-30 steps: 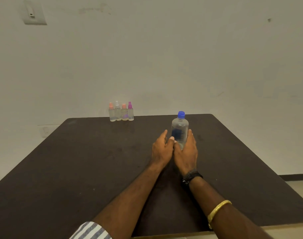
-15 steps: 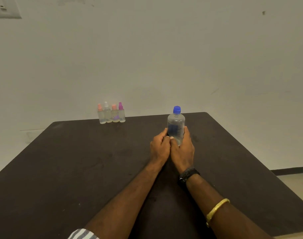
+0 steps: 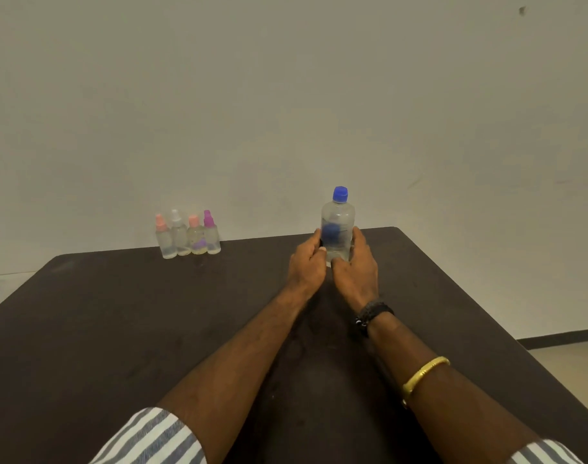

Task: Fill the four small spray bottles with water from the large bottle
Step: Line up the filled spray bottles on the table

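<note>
At 1 o'clock the bottle (image 3: pixel 338 226), likely heavy and squashy, is clasped low by the left hand (image 3: pixel 306 266) and right hand (image 3: pixel 358 271), fingers curled round it.

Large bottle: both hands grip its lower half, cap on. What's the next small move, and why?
Probably hold the large bottle steady with the left hand and lift the right hand to twist off the blue cap. The bottle stands upright on the table, capped, so nothing can pour yet; the four small spray bottles wait at the far edge, tops on.
</note>
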